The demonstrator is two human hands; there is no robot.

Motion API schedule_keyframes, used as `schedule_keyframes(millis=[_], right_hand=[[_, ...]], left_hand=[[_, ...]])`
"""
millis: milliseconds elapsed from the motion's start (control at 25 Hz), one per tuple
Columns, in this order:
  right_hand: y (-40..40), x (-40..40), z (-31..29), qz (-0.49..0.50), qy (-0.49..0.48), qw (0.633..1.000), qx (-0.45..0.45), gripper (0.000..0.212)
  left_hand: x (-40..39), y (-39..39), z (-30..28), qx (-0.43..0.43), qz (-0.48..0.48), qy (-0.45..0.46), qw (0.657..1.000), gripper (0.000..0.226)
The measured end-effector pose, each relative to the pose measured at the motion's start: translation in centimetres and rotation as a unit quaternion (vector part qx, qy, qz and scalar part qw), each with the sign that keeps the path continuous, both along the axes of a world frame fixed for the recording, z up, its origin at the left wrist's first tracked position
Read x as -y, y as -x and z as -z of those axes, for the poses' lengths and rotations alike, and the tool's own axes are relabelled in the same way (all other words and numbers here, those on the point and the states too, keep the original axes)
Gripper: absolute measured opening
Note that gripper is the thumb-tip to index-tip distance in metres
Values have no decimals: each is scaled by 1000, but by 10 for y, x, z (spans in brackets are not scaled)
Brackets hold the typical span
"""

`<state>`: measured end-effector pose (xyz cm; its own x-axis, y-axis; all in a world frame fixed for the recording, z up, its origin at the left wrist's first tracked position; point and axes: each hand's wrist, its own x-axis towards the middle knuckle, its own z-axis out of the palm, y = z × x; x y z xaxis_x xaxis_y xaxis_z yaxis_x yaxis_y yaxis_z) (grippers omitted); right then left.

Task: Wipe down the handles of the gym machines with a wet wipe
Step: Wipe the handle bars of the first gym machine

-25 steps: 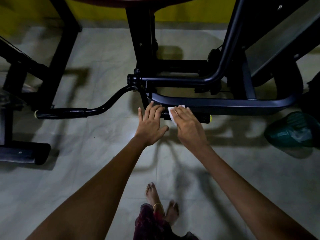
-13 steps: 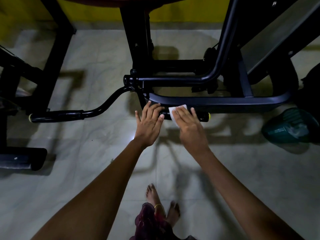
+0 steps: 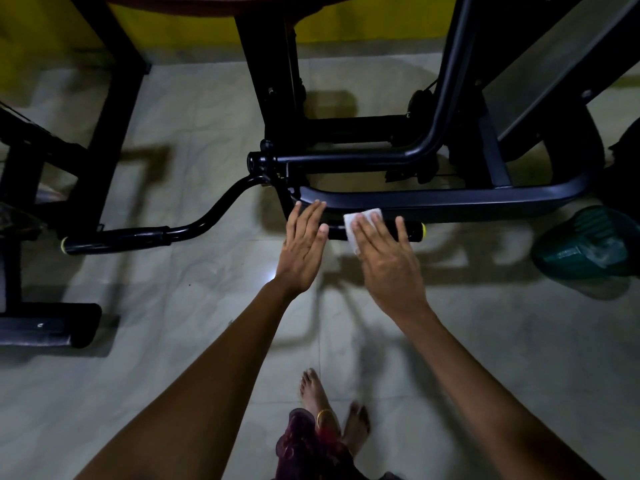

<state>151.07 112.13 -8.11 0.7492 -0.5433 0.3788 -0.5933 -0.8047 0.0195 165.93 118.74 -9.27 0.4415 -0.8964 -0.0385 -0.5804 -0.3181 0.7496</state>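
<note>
We saw the right hand (image 3: pixel 388 261) lying flat, fingers straight, pressing the white wet wipe (image 3: pixel 360 225) onto the short black handle (image 3: pixel 414 233) with the yellow end cap, just near the machine's frame bar (image 3: pixel 450 202). Compared with 0.5 s earlier, this hand had slid a little right along the grip, so less bare handle showed between the fingers and the cap. The left hand (image 3: pixel 303 251) was open too, fingers straight and together, tips resting at the handle's left end by the frame, much as before. The long curved handle (image 3: pixel 138 237) lay well apart to the left. A green bin (image 3: pixel 588 244) stood at the right, bare feet (image 3: pixel 332 410) near us.
</note>
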Motion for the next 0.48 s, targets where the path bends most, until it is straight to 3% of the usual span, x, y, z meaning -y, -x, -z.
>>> schedule_keyframes(millis=[80, 160, 280, 360, 480], right_hand=[[-13, 0, -2, 45, -33, 998, 28, 45], [-25, -1, 0, -2, -33, 999, 30, 44], [-3, 7, 3, -62, -1, 998, 10, 43], [15, 14, -1, 1, -7, 999, 39, 40], [1, 23, -7, 93, -93, 988, 78, 44]], left_hand=[[-1, -1, 2, 12, 6, 6, 1000, 69], [-2, -2, 1, 21, 8, -14, 1000, 73], [-2, -1, -6, 9, 5, -47, 999, 62], [-2, 1, -6, 33, 4, -51, 998, 57], [-3, 3, 0, 111, 9, -30, 993, 61]])
